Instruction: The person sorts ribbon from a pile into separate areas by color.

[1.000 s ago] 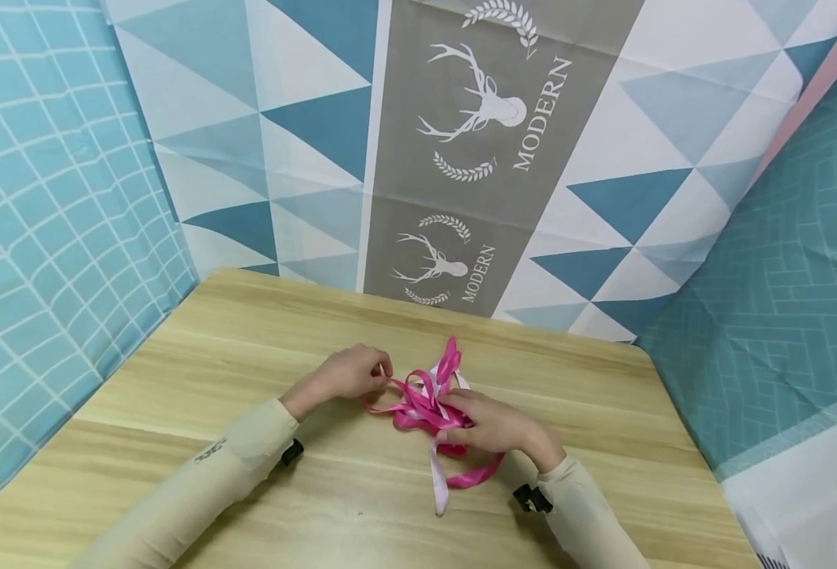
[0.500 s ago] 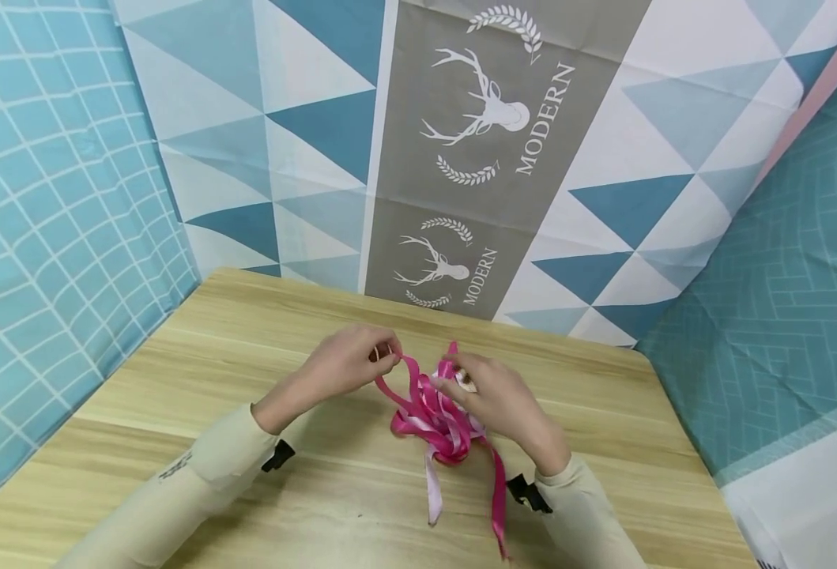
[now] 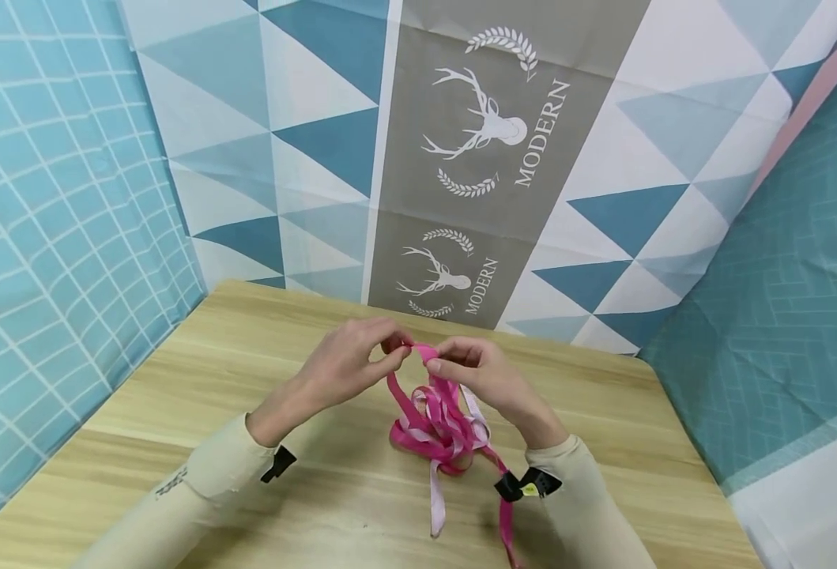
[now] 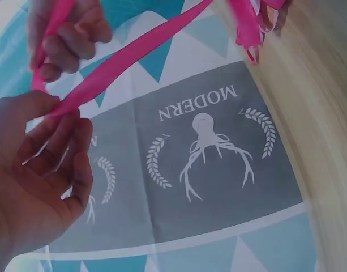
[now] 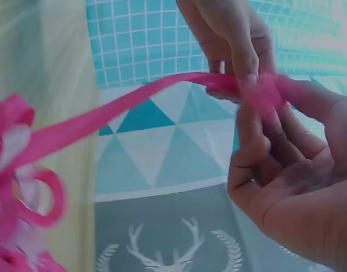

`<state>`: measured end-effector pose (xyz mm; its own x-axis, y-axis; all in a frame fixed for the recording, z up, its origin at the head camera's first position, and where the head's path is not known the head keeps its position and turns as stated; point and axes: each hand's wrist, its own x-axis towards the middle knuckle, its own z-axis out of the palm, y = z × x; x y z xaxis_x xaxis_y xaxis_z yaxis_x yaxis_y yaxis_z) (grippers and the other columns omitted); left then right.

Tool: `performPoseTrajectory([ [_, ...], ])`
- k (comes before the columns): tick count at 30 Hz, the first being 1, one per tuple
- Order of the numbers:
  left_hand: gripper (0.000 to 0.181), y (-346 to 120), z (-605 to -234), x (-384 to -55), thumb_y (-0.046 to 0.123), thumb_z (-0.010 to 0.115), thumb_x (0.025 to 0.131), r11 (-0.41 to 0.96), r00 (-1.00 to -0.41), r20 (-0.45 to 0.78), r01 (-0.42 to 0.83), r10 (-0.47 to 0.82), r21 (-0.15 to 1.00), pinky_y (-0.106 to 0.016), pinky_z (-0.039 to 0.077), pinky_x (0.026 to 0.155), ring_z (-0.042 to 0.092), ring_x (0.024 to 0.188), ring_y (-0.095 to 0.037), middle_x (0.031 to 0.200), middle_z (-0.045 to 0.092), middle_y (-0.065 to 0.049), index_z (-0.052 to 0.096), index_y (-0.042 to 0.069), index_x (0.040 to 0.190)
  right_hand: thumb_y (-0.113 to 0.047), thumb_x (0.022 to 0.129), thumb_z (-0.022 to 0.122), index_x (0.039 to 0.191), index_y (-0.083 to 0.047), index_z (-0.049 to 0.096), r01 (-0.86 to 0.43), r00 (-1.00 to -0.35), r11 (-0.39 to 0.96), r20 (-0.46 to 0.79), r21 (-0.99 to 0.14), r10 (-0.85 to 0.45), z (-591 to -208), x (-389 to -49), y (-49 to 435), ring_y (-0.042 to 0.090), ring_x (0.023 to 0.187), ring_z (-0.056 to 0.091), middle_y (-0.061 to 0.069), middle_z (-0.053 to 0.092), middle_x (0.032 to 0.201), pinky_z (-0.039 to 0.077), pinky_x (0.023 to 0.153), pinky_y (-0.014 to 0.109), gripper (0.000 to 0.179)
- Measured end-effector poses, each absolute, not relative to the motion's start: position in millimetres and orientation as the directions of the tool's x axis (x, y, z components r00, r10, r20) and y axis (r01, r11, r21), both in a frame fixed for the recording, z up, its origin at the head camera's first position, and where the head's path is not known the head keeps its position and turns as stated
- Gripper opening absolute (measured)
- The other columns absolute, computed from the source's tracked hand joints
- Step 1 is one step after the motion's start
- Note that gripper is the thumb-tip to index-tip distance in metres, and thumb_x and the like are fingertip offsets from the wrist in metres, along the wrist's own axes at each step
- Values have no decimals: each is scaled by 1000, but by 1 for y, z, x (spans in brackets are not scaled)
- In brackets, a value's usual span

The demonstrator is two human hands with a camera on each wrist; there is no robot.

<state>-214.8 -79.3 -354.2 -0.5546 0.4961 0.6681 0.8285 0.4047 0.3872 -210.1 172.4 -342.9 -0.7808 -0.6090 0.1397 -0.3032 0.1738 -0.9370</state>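
Both hands, left hand [image 3: 347, 367] and right hand [image 3: 471, 371], pinch one strand of the glossy tangled pink satin ribbon [image 3: 438, 423], lifted above the light wooden tabletop [image 3: 176, 411] near its far edge.

ribbon tangle [image 3: 438, 431] sits mid-table [image 3: 176, 395], left hand [image 3: 343, 367] and right hand [image 3: 478, 375] meeting just above it, loose ends trailing toward the near edge, printed cloth [image 3: 489, 158] hanging behind

Your head view is bright and evenly lit, with soft shadows under the arms and edges that bow outward. Both wrist views are blurred; the right one looks hazy at upper right.
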Motion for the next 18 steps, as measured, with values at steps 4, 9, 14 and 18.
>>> performPoseTrajectory([
  [4, 33, -78, -358, -219, 14, 74, 94, 217, -540, 581, 818, 609, 533, -35, 52, 90, 62, 104, -9, 116, 67, 8, 67, 14, 126, -15, 100, 68, 109, -6, 75, -346, -743, 201, 137, -916, -655, -319, -209, 176, 18, 62, 52, 14, 62, 77, 43, 54, 26, 14],
  [9, 38, -77, -362, -223, 27, 69, 99, 59, -587, 354, 568, 728, 821, -43, 48, 98, 61, 114, -18, 126, 65, 4, 63, 17, 135, -16, 101, 67, 106, -8, 77, -443, -677, 269, 123, -855, -726, -287, -210, 185, 19, 53, 43, 14, 58, 70, 34, 46, 26, 14],
  [14, 29, -77, -356, -228, 26, 67, 101, -93, -631, 309, 352, 711, 931, -45, 53, 91, 64, 100, -36, 107, 67, -16, 67, 4, 120, -16, 101, 67, 102, -12, 77, -469, -691, 334, 105, -818, -715, -265, -212, 199, 21, 51, 41, 13, 59, 71, 33, 46, 28, 11],
  [18, 20, -80, -348, -234, 22, 68, 100, -142, -655, 337, 333, 676, 932, -41, 53, 83, 61, 89, -36, 95, 64, -19, 68, 5, 110, -20, 101, 68, 100, -14, 77, -445, -747, 396, 89, -803, -659, -256, -210, 216, 25, 56, 45, 18, 59, 73, 39, 50, 30, 11],
])
